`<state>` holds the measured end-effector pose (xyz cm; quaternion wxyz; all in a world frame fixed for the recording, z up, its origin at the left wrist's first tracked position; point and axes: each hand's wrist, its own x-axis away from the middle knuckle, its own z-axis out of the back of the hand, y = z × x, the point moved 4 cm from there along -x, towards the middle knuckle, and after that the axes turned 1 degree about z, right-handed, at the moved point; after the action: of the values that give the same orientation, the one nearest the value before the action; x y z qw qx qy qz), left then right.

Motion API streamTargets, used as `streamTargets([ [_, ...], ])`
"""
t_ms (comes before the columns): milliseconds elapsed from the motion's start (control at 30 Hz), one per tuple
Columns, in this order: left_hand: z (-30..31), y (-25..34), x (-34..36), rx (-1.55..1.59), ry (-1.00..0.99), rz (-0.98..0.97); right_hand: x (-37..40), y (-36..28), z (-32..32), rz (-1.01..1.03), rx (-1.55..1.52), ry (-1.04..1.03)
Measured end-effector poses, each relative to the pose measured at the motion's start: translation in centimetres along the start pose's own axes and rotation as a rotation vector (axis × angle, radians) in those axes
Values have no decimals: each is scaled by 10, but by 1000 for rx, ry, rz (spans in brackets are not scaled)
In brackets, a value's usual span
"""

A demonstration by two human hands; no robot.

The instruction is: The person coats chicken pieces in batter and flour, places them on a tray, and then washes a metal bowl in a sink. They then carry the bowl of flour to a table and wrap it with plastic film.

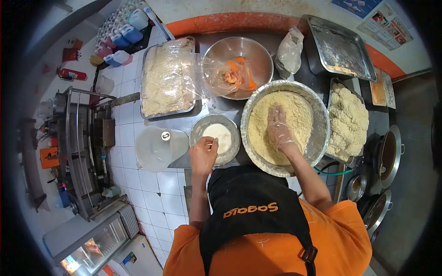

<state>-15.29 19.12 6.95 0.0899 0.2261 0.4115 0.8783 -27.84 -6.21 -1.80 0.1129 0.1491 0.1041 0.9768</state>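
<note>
My left hand (pixel 204 155) is over the near-left rim of a metal bowl (pixel 235 147) of white liquid batter (pixel 224 138). Its fingers are curled in a pinch; whatever they hold, if anything, cannot be made out. My right hand (pixel 278 126), in a clear plastic glove, lies flat with fingers stretched out on pale yellow breadcrumbs (pixel 260 142). These crumbs fill a large metal basin (pixel 320 122) in front of me. Behind the batter, a steel bowl (pixel 260 53) holds an orange item and some reddish food (pixel 232 77), partly under clear plastic.
A plastic-covered tray of crumbed food (pixel 168 78) sits at the back left, above a clear plastic container (pixel 161 147). To the right are another heaped tray (pixel 347 122), a deep metal pan (pixel 340 50) and pans (pixel 390 156). A plastic bag (pixel 290 53) stands behind the basin.
</note>
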Motion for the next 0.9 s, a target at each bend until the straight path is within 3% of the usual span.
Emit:
streamTargets([
  [100,5,-2,-3,-31,20,-16,-6,15,-28,-13,-6,-46],
  [167,8,-5,3,-56,23,-25,-6,23,5,-56,124,-101],
  [233,5,-11,4,-39,17,0,6,57,55,-264,-850,-163],
  [267,6,-10,3,-32,19,0,12,68,115,-600,-1078,-353],
  [300,6,-8,5,2,10,15,10,66,91,-596,-1070,-354],
  [367,4,-12,9,32,-7,32,6,64,31,-428,-580,316],
  [433,1,-14,7,28,-4,-7,-3,67,18,-443,-645,227],
  [500,1,-14,8,0,-22,-27,-8,71,0,-507,-1087,-122],
  [533,1,-11,7,-25,-29,-45,-8,78,-5,-506,-1084,-117],
  [600,3,-10,7,0,-15,-41,-7,88,-12,-301,-1277,83],
  [633,5,-10,7,20,-7,-37,-2,90,5,-300,-1275,76],
  [700,10,-4,8,-13,-2,-31,13,93,65,-349,-892,50],
  [767,11,-3,7,-50,-7,-38,27,82,79,-472,-1018,95],
  [833,10,-4,6,-8,-22,-22,37,65,108,-400,-963,103],
  [900,10,-3,4,-32,-25,-60,46,58,97,-321,-1014,52],
])
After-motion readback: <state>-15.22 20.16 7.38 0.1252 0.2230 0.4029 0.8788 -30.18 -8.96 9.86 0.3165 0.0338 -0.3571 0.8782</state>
